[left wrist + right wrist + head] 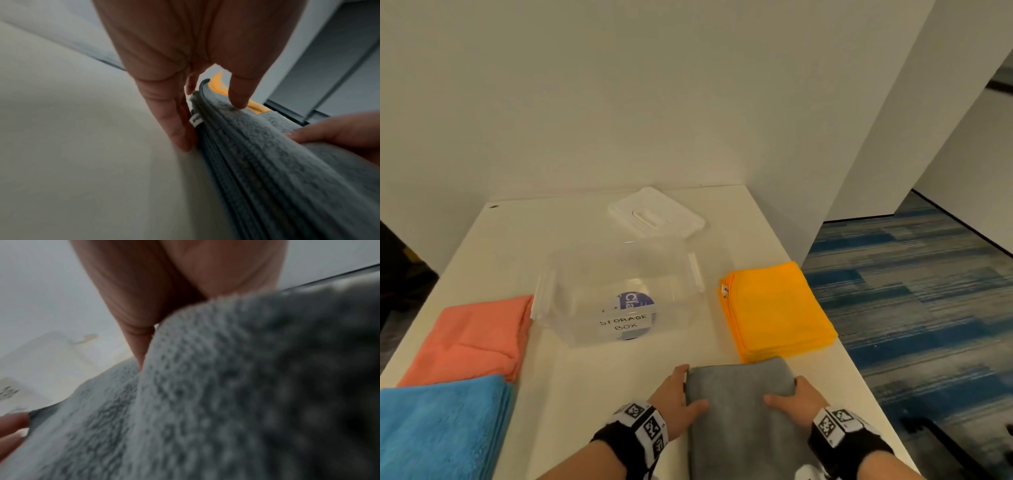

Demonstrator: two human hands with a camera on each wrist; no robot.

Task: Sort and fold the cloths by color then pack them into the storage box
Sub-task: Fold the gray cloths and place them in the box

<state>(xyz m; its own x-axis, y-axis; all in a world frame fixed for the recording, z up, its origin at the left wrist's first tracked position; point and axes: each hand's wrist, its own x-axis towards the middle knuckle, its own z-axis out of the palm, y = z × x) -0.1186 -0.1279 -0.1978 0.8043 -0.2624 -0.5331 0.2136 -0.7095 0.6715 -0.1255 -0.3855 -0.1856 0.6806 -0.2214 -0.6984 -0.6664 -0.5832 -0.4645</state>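
A folded stack of grey cloths (743,421) lies at the table's near edge. My left hand (690,389) grips its left side, thumb on top and fingers down along the edge; the left wrist view shows the layered edge of the grey cloths (257,162) under that thumb. My right hand (786,390) grips the right side with its thumb on top; its other fingers are hidden behind the grey cloths (226,386). The clear storage box (571,281) stands open in the middle of the table, with nothing but its label showing inside.
The white lid (654,216) lies behind the box. A folded orange stack (777,308) sits right of the box, just beyond the grey one. At the left lie a pink stack (472,335) and a blue stack (438,428). The white table (585,394) ends at a wall behind.
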